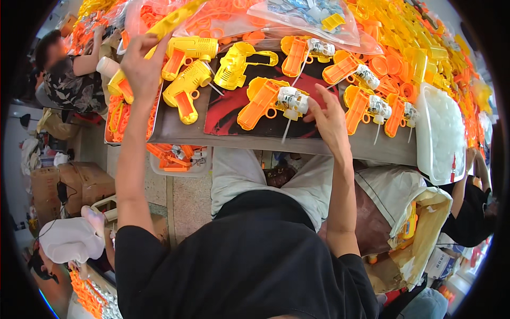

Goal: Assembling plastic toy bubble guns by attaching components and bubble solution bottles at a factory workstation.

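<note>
My left hand (142,66) is raised at the upper left, its fingers closed on a long yellow plastic piece (178,20) that slants up to the top edge. My right hand (330,118) has its fingers apart and holds nothing. Just left of it lies an orange-and-yellow toy gun half (260,106) with a white mechanism (292,101) and a thin pale rod pointing down. Behind that is an empty yellow gun shell (234,66). Two yellow toy guns with orange grips, one upper (199,48) and one lower (188,85), lie beside my left wrist.
Several more gun halves with white mechanisms (366,109) lie on the right. A white tub (438,133) stands at the table's right end. Heaps of yellow (382,21) and orange parts line the back. An orange-filled box (130,119) is on the left. Other people sit on both sides.
</note>
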`<control>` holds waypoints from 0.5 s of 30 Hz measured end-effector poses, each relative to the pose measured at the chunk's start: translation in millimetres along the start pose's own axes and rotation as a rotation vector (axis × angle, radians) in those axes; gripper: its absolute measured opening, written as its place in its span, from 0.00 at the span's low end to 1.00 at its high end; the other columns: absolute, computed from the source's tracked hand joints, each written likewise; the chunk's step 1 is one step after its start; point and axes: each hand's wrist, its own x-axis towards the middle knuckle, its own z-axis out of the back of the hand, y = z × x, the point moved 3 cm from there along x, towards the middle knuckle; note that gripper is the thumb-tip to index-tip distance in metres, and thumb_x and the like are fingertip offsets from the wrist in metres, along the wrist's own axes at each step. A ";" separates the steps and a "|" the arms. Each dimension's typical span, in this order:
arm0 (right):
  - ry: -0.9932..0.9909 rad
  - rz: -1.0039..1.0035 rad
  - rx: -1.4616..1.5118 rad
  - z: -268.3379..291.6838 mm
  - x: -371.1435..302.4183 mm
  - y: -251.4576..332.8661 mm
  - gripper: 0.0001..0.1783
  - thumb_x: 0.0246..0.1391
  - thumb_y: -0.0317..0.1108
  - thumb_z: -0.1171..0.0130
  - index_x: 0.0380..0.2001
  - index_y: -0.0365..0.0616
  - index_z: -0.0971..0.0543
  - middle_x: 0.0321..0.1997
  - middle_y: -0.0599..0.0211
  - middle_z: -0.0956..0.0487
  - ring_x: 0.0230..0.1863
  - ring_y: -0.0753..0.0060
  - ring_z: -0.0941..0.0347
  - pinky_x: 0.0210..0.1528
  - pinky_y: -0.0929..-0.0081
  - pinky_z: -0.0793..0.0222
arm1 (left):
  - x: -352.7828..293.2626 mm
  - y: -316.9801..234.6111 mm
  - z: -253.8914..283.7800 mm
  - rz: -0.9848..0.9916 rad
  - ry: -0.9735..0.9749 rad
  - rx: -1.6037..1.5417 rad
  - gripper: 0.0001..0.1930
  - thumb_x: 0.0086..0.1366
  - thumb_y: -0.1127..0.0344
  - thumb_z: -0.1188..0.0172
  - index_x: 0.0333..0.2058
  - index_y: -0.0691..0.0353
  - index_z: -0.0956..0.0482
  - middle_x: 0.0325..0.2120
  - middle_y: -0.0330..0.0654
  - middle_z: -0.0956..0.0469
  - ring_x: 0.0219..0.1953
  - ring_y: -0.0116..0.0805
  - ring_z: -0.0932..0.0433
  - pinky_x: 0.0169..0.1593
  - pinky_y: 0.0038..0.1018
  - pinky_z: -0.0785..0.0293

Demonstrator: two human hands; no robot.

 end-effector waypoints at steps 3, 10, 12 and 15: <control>-0.168 0.122 -0.089 8.1 1.1 11.4 0.11 0.62 0.25 0.48 0.46 0.35 0.22 0.52 0.59 0.23 0.34 0.77 0.20 0.35 0.80 0.28 | 19.9 20.8 -40.1 0.023 -0.135 -0.007 0.12 0.56 0.72 0.26 0.29 0.69 0.23 0.30 0.42 0.18 0.34 0.32 0.17 0.42 0.26 0.20; -0.267 0.121 -0.035 10.9 -17.2 29.8 0.07 0.49 0.23 0.54 0.26 0.35 0.25 0.35 0.64 0.19 0.35 0.80 0.29 0.40 0.80 0.34 | 58.3 30.4 -88.7 -0.146 -0.241 0.034 0.13 0.55 0.67 0.26 0.27 0.63 0.24 0.27 0.43 0.20 0.29 0.42 0.19 0.34 0.34 0.24; -0.257 0.108 0.054 5.7 -23.7 28.2 0.06 0.49 0.24 0.54 0.25 0.35 0.26 0.36 0.64 0.19 0.35 0.80 0.31 0.40 0.81 0.37 | 54.4 35.0 -88.3 -0.144 -0.232 0.037 0.13 0.56 0.67 0.27 0.27 0.63 0.24 0.27 0.43 0.20 0.29 0.42 0.19 0.34 0.34 0.24; -0.260 0.078 0.081 4.5 -29.8 23.2 0.06 0.49 0.25 0.54 0.25 0.37 0.27 0.37 0.65 0.19 0.32 0.81 0.36 0.36 0.81 0.40 | 54.8 38.7 -89.9 -0.087 -0.135 0.077 0.13 0.56 0.67 0.26 0.28 0.65 0.23 0.28 0.42 0.19 0.30 0.36 0.18 0.36 0.30 0.24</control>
